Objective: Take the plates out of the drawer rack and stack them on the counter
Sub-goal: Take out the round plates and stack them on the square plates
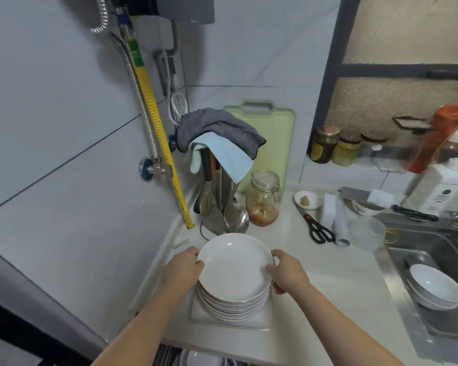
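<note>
1. Both hands on the top plate [234,268] of a stack of plates [233,303], white, on the white surface [336,281].
2. Left hand [181,269]: grip closed on the top plate's rim at 9 o'clock, thumb over the edge, fingers underneath.
3. Right hand [287,272]: grip closed on the same rim at 3 o'clock, thumb on top, fingers wrapped below.
4. Top plate sits level, at or just above the stack; can't tell whether it touches the plate below.
5. Stack rests on a square white tray [232,322], which lies flat on the surface near its front edge.
6. Drawer rack [193,357] visible at 6 o'clock of the stack, below the surface edge; at least one more plate rim shows in it.
7. At 12 o'clock of the stack: utensil holder [220,191] with ladles and a spatula, grey cloth [220,128] and light blue cloth [222,154] draped over it.
8. Glass jar [263,198] just beside the holder at its 3 o'clock; green cutting board [273,133] upright against the wall behind.
9. Scissors [316,225] at 2 o'clock of the stack, well apart from it.
10. Sink [434,286] at 3 o'clock, with white bowls [434,286] nested in it.
</note>
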`<state>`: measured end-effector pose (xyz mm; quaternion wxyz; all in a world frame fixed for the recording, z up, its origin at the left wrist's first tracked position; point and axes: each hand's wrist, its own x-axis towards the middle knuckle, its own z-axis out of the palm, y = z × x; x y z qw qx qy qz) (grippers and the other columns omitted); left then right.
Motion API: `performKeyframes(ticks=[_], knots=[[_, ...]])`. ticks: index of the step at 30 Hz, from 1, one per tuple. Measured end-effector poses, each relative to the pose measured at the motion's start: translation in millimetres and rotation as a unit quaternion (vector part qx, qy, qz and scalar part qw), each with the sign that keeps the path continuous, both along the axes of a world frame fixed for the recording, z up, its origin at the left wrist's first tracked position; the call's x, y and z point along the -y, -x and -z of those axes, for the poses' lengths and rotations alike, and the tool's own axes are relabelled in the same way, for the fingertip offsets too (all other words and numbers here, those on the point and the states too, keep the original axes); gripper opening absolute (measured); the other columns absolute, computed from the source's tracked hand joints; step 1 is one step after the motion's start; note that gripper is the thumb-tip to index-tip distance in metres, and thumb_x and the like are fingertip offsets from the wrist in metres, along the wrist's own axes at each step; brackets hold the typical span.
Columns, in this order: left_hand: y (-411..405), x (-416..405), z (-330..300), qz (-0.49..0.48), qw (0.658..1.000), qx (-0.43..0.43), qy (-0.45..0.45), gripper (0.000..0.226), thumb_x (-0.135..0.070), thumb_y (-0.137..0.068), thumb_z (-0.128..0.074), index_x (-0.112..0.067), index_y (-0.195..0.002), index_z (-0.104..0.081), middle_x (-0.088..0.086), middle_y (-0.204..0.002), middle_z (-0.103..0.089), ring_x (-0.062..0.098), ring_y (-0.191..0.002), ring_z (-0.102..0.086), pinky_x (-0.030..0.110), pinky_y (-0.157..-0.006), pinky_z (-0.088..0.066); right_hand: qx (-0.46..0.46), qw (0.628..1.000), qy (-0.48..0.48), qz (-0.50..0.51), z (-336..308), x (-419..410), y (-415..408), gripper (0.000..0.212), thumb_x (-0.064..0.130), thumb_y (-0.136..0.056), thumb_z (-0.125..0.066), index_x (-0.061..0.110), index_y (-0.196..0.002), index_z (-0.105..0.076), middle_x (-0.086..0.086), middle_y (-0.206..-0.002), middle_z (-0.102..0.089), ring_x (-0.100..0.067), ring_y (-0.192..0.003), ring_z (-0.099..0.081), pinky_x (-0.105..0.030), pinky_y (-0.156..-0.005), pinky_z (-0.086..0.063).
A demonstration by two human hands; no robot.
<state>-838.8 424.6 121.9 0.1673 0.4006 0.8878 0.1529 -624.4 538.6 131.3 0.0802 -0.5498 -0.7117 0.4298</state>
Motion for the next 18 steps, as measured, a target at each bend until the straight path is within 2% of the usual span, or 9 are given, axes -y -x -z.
performKeyframes(ticks=[3,6,9,13,16,18], knots=[[-0.2,0.3,3.8,-0.002,1.0,0.011,-0.005,0.028,-0.024,-0.086,-0.049,-0.022,-0.111,-0.06,0.004,-0.098,-0.07,0.025,-0.084,-0.066,0.036,-0.077,-0.055,0.016,1.0,-0.009,-0.01,3.2,-0.7,0.7,0.039,0.017,-0.084,-0.048,0.019,-0.123,-0.052,-0.003,-0.07,-0.06,-0.024,-0.047,-0.06,-0.043,-0.066,-0.061],[-0.8,0.5,5.0,-0.007,1.0,0.005,0.002,0.03,-0.025,-0.088,-0.049,-0.022,-0.115,-0.06,0.003,-0.111,-0.068,0.023,-0.095,-0.064,0.034,-0.081,-0.053,0.028,0.999,-0.01,-0.018,5.6,-1.6,0.9,0.038,0.018,-0.085,-0.048,0.019,-0.123,-0.052,-0.001,-0.07,-0.058,-0.023,-0.048,-0.06,-0.042,-0.066,-0.061],[-2.3,3.1,5.8,-0.005,1.0,0.008,-0.001,0.029,-0.026,-0.09,-0.047,-0.021,-0.115,-0.062,0.003,-0.112,-0.068,0.024,-0.097,-0.063,0.036,-0.084,-0.053,0.034,0.999,-0.011,-0.027,6.3,1.2,-1.7,0.04,0.017,-0.084,-0.047,0.022,-0.124,-0.053,0.002,-0.07,-0.057,-0.023,-0.053,-0.062,-0.041,-0.067,-0.062],[-9.9,13.2,2.2,-0.007,0.999,0.027,-0.017,0.033,-0.037,-0.096,-0.042,-0.019,-0.119,-0.059,0.005,-0.11,-0.068,0.026,-0.091,-0.066,0.04,-0.084,-0.054,0.015,0.999,-0.012,-0.03,7.2,6.8,-9.9,0.035,0.027,-0.09,-0.048,0.018,-0.123,-0.053,-0.002,-0.086,-0.061,-0.031,-0.075,-0.069,-0.047,-0.075,-0.06],[-19.7,27.1,3.1,-0.019,0.999,0.024,-0.037,0.041,-0.042,-0.099,-0.037,-0.017,-0.126,-0.055,0.006,-0.119,-0.065,0.024,-0.105,-0.061,0.04,-0.091,-0.05,-0.003,0.999,-0.028,-0.037,12.3,13.7,-24.3,0.037,0.035,-0.092,-0.048,0.012,-0.121,-0.056,-0.007,-0.096,-0.066,-0.029,-0.091,-0.066,-0.047,-0.082,-0.056],[-28.9,40.2,5.7,-0.024,0.998,0.023,-0.052,0.044,-0.044,-0.099,-0.036,-0.019,-0.132,-0.051,0.005,-0.122,-0.063,0.023,-0.109,-0.059,0.039,-0.093,-0.049,-0.003,0.998,-0.05,-0.048,17.6,19.6,-37.5,0.042,0.039,-0.094,-0.048,0.014,-0.126,-0.055,-0.006,-0.105,-0.067,-0.025,-0.098,-0.064,-0.04,-0.084,-0.054]])
